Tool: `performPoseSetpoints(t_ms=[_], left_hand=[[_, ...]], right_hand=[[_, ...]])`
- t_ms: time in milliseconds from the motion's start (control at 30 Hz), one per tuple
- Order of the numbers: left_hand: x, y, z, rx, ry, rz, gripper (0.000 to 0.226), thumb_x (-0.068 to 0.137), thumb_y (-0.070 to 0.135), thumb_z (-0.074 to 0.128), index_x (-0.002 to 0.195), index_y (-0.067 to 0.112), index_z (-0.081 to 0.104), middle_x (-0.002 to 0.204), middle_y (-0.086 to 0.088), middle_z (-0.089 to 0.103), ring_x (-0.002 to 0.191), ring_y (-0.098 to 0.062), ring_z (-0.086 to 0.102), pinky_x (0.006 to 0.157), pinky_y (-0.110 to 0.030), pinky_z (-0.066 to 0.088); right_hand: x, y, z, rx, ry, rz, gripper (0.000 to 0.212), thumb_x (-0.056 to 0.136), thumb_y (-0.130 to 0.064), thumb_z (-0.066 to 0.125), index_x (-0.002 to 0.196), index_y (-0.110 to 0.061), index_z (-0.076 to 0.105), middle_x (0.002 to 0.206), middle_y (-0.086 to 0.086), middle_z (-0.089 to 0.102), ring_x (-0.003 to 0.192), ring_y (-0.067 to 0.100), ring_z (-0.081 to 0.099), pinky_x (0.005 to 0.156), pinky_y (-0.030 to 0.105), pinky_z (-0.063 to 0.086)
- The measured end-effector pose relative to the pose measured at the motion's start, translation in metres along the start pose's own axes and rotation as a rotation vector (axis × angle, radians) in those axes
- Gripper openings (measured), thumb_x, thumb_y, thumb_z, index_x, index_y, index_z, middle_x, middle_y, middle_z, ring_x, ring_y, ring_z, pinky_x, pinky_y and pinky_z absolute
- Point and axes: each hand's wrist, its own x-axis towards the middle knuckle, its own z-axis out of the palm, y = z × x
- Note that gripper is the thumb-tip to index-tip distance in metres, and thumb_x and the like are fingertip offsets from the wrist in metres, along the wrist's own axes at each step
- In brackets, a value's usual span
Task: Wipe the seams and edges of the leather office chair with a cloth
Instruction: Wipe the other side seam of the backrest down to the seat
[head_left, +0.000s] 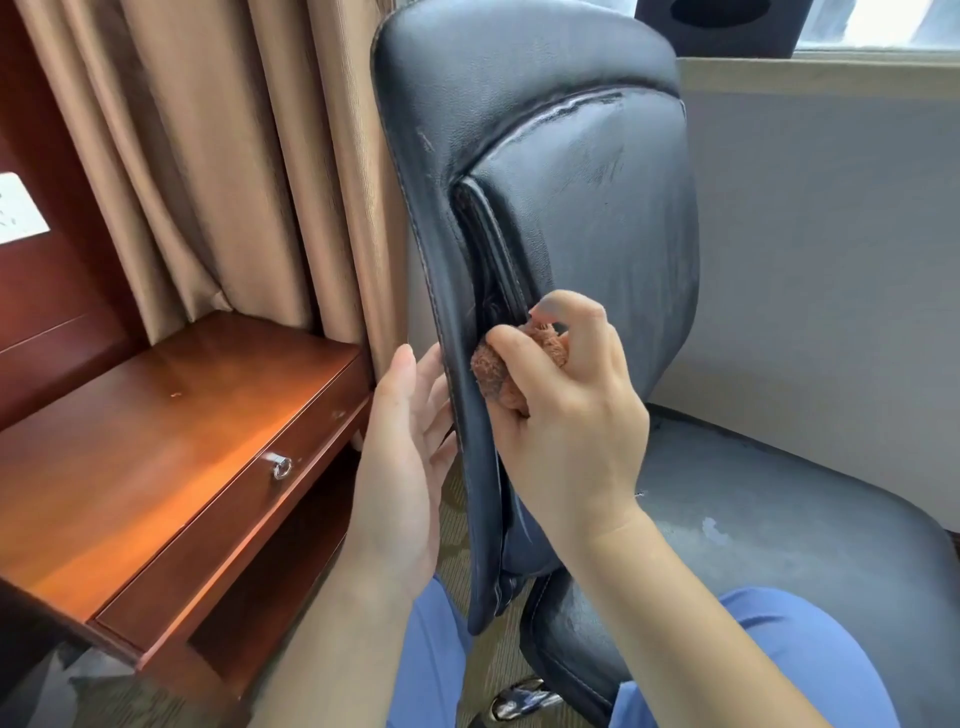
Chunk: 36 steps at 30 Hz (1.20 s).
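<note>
The black leather office chair (582, 156) fills the middle of the head view, its backrest upright and its worn seat (779, 519) at the lower right. My right hand (566, 415) grips a bunched brown cloth (493, 371) and presses it into the seam between the backrest's side panel and its padded front, about halfway up. My left hand (410, 447) lies with straight fingers against the backrest's outer left edge, its fingertips behind the stitched rim. Damp streaks show on the leather near the top seam.
A reddish wooden desk (171, 441) with a drawer and metal pull (282, 466) stands close on the left. Tan curtains (234, 156) hang behind it. A grey wall (831, 260) and a window sill lie to the right. My blue trouser legs (779, 649) are below.
</note>
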Motion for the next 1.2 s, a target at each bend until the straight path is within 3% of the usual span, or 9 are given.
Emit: performPoseSetpoints(t_ms=[200, 433, 700, 833, 1000, 1200], left_hand=[[-0.001, -0.003, -0.003, 0.021, 0.005, -0.001, 0.057, 0.098, 0.054, 0.019, 0.131, 0.030, 0.059, 0.125, 0.007, 0.066, 0.122, -0.010, 0.056, 0.113, -0.043, 0.032], [-0.001, -0.004, -0.004, -0.007, 0.018, -0.009, 0.055, 0.098, 0.056, 0.022, 0.134, 0.031, 0.056, 0.129, 0.010, 0.063, 0.125, -0.009, 0.054, 0.114, -0.042, 0.030], [0.001, -0.004, -0.008, 0.009, 0.005, -0.013, 0.059, 0.092, 0.062, 0.028, 0.133, 0.030, 0.057, 0.129, 0.009, 0.063, 0.126, -0.010, 0.053, 0.114, -0.044, 0.029], [0.001, -0.006, -0.010, 0.013, 0.009, -0.007, 0.059, 0.094, 0.060, 0.024, 0.132, 0.030, 0.057, 0.128, 0.008, 0.064, 0.125, -0.011, 0.054, 0.114, -0.046, 0.028], [0.001, -0.004, -0.009, -0.010, 0.016, -0.021, 0.057, 0.096, 0.057, 0.021, 0.132, 0.030, 0.057, 0.126, 0.008, 0.065, 0.123, -0.010, 0.056, 0.113, -0.045, 0.031], [0.002, -0.004, -0.010, -0.006, 0.010, -0.021, 0.057, 0.095, 0.059, 0.024, 0.131, 0.031, 0.058, 0.126, 0.007, 0.065, 0.123, -0.011, 0.056, 0.113, -0.045, 0.030]], right_hand=[[-0.032, 0.006, 0.001, -0.061, -0.066, -0.049, 0.012, 0.075, -0.012, 0.064, 0.085, -0.016, 0.070, 0.108, 0.000, 0.043, 0.079, 0.024, 0.052, 0.037, 0.028, 0.039], [0.010, -0.007, -0.001, 0.007, 0.059, 0.017, 0.007, 0.078, -0.015, 0.068, 0.084, -0.018, 0.070, 0.107, -0.003, 0.040, 0.078, 0.025, 0.056, 0.041, 0.023, 0.035], [-0.018, 0.003, 0.001, -0.067, -0.051, -0.056, 0.022, 0.079, -0.016, 0.055, 0.094, -0.018, 0.071, 0.110, -0.001, 0.043, 0.083, 0.021, 0.048, 0.043, 0.022, 0.033], [-0.021, 0.003, -0.001, -0.038, -0.044, -0.032, 0.017, 0.074, -0.013, 0.063, 0.088, -0.019, 0.071, 0.106, -0.003, 0.042, 0.082, 0.021, 0.049, 0.040, 0.023, 0.036], [0.009, -0.003, 0.000, -0.001, 0.102, -0.012, 0.011, 0.078, -0.012, 0.065, 0.084, -0.019, 0.071, 0.104, -0.004, 0.041, 0.079, 0.023, 0.053, 0.042, 0.025, 0.037], [-0.001, -0.002, 0.006, -0.059, 0.020, -0.025, 0.018, 0.077, -0.012, 0.064, 0.092, -0.019, 0.070, 0.109, -0.003, 0.041, 0.085, 0.020, 0.045, 0.044, 0.022, 0.032]])
